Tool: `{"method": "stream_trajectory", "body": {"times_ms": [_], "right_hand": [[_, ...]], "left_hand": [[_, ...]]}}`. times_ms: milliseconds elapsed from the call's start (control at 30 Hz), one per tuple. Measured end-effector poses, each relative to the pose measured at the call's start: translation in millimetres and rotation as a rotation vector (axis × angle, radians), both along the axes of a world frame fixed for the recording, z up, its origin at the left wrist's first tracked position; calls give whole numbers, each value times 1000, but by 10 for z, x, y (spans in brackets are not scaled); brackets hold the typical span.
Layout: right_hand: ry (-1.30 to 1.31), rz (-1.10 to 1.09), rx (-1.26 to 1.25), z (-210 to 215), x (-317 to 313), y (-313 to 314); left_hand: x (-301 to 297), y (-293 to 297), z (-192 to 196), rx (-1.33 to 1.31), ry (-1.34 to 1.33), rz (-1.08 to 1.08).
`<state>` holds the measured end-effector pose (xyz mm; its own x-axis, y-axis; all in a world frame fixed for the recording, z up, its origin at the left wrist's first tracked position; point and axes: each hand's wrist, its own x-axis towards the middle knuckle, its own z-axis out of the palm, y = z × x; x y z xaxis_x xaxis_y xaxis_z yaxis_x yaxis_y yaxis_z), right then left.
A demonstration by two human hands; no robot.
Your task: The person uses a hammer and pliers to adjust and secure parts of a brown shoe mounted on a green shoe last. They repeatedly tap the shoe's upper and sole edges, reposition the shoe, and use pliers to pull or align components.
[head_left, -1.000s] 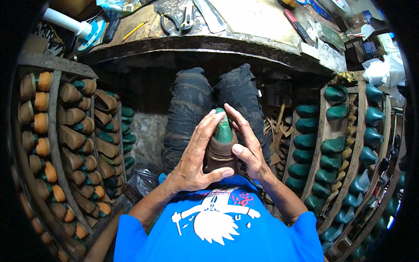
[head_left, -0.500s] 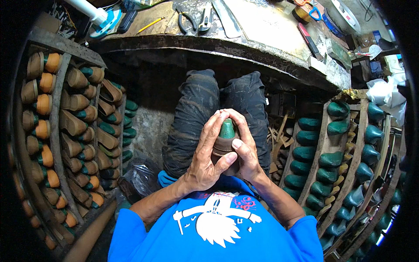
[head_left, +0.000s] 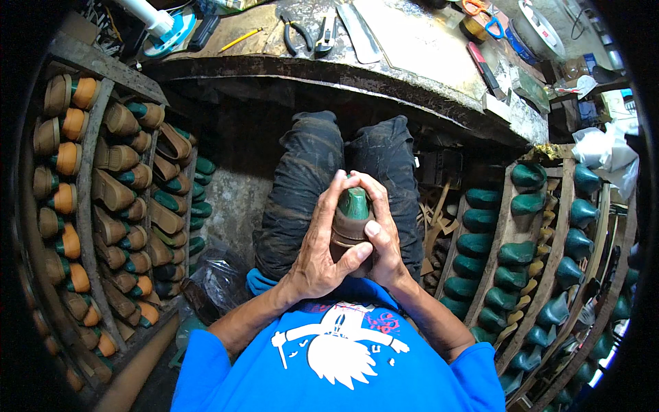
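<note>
Above my lap, a brown shoe upper is fitted over a green shoe last, whose top shows between my hands. My left hand is wrapped along its left side, thumb across the near part. From the right, my right hand closes round the same piece, with its thumb tip pressing on the brown upper. The fingertips of both hands come close together at the far end. My palms hide the sides and underside of the shoe.
A workbench stands ahead, bearing pliers, a cutter, a yellow pencil, a red knife and scissors. Brown shoes fill a wooden rack on the left; green lasts line another rack on the right.
Both hands keep their hold on the shoe, almost unmoved. Slightly more of the brown upper and green last shows between them. The whole view has shifted a little.
</note>
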<state>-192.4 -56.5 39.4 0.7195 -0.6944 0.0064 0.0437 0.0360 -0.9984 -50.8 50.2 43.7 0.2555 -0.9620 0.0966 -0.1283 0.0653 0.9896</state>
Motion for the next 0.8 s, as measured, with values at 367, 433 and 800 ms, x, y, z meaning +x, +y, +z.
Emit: {"method": "stream_trajectory", "body": {"times_ms": [367,433,800], "right_hand": [[831,87,-664,192,-1111,335],[915,217,-657,200,-1313,465],[758,219,-438,28,-1830,743]], "left_hand": [[90,168,78,62,-33,62],[90,139,87,18,-32,57],[284,-95,179,-293,-425,-399]]}}
